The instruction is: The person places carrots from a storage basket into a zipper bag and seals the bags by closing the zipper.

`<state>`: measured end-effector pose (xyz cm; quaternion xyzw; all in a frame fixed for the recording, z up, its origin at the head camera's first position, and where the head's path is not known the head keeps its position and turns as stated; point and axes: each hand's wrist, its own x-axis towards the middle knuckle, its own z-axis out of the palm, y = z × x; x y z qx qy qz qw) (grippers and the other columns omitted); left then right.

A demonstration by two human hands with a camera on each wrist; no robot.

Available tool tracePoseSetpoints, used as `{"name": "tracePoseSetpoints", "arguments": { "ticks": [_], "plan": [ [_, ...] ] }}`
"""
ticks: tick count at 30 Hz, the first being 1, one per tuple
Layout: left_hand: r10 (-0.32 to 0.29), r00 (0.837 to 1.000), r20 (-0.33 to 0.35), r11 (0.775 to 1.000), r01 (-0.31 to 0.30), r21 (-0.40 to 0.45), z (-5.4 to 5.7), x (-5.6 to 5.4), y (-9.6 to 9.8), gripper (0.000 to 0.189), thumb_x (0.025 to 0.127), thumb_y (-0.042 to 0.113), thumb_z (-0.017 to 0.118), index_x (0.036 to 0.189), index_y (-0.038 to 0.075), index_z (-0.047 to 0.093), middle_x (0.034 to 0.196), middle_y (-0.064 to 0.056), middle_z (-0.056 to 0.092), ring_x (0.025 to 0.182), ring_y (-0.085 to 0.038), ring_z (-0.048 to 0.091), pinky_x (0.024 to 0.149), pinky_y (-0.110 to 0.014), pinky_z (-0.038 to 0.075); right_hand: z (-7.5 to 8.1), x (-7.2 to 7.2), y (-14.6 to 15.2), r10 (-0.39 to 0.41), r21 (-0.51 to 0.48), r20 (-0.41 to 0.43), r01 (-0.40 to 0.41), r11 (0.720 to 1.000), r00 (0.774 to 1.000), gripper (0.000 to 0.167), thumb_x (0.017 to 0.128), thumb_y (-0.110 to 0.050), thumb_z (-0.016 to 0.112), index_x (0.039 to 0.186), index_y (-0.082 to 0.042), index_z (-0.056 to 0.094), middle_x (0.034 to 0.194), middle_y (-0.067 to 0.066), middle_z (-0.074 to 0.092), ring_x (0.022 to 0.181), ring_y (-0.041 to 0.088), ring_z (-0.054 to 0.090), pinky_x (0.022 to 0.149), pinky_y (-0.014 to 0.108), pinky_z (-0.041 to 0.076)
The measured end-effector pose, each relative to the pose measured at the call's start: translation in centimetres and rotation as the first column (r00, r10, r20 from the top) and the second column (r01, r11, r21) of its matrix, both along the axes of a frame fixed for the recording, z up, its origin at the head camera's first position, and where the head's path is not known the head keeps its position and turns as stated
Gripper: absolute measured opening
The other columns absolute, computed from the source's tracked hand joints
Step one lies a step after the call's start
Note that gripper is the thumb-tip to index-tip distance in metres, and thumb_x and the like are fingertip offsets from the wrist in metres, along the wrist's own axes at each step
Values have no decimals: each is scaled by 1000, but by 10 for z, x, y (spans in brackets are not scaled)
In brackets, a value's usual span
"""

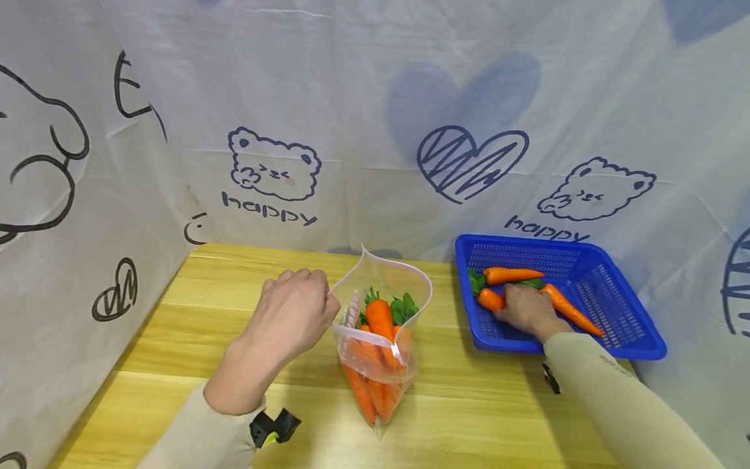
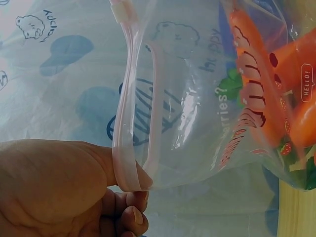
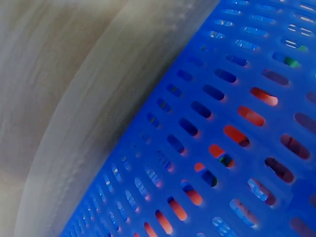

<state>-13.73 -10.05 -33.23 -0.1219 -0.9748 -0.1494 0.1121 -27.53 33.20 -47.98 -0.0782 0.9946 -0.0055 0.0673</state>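
A clear zip bag (image 1: 375, 365) stands upright on the table with its mouth wide, pink zip strips along the rim and several carrots (image 1: 381, 319) with green tops inside. My left hand (image 1: 295, 306) pinches the left edge of the rim; in the left wrist view, thumb and fingers (image 2: 132, 217) close on the pink strip. My right hand (image 1: 527, 309) reaches down into a blue basket (image 1: 633, 332), with thumb and fingers around an orange carrot (image 1: 489, 299). Its palm hides part of that carrot. Through the basket's slotted wall (image 3: 197, 108), the right wrist view shows patches of orange.
Two more carrots lie in the basket, one along the back (image 1: 512, 275) and one slanting to the right (image 1: 571, 309). The wood-grain table (image 1: 222, 312) is bounded at the back and sides by a printed white cloth (image 1: 351, 98). A white slider (image 1: 397, 354) sits on the bag's front rim.
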Motion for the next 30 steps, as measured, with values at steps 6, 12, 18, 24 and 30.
{"name": "tracePoseSetpoints", "arguments": {
  "ticks": [6,12,18,24,30],
  "plan": [
    [-4,1000,7,1000,4,-4,0,-1,2,26,90,11,57,66,13,46,63,-3,46,60,-24,42,57,-35,31,9,3,6,22,14,-46,-22,1000,999,52,86,-37,77,115,4,61,112,27,68,109,50,62,91,67,44],
    [4,1000,19,1000,-4,-2,1,-1,1,24,90,12,57,68,13,49,64,-3,47,60,-24,43,58,-35,32,34,10,14,71,27,-169,-67,997,983,56,82,-39,80,111,4,57,101,23,63,95,43,56,81,59,42],
    [6,1000,15,1000,-6,-4,2,-1,2,24,91,13,58,68,13,50,64,-3,48,61,-24,44,58,-35,33,64,24,8,193,94,-301,-172,981,934,47,81,-39,81,97,-3,53,83,12,56,79,34,51,69,46,38],
    [5,1000,8,1000,-5,5,4,0,2,24,90,12,58,68,12,50,64,-3,48,60,-24,45,58,-35,33,90,38,-6,278,134,-381,-245,960,882,46,79,-37,82,93,-5,52,79,9,52,77,33,50,67,43,35],
    [2,1000,1,1000,-2,9,4,2,1,24,90,11,58,67,13,49,64,-3,47,60,-24,44,57,-35,32,109,51,-22,331,140,-417,-300,944,847,45,78,-36,83,93,-7,52,82,8,53,80,32,49,70,42,34]
  ]
}}
